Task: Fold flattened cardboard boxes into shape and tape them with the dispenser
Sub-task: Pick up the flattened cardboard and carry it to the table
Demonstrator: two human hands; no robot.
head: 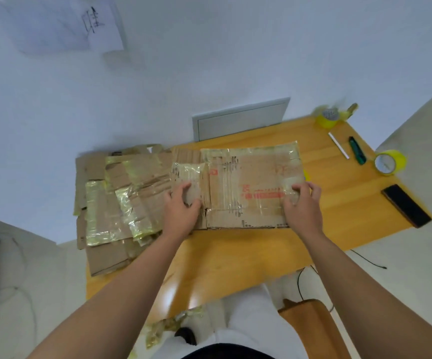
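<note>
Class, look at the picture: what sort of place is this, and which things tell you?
Probably a small indoor packing spot: a wooden table against a white wall, flattened cardboard boxes and yellow tape rolls.

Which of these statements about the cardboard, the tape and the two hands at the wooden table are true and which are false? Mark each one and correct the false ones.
1. Both hands rest on the flattened box in the middle of the table. True: the left hand is at its left end, the right hand at its right end.
2. The box already stands folded into shape. False: it lies flat.
3. A pile of flattened cardboard lies left of that box. True.
4. The right hand holds a roll of tape. False: the two yellow tape rolls sit untouched near the table's far right side.
5. A dark phone lies near the table's right edge. True.
</note>
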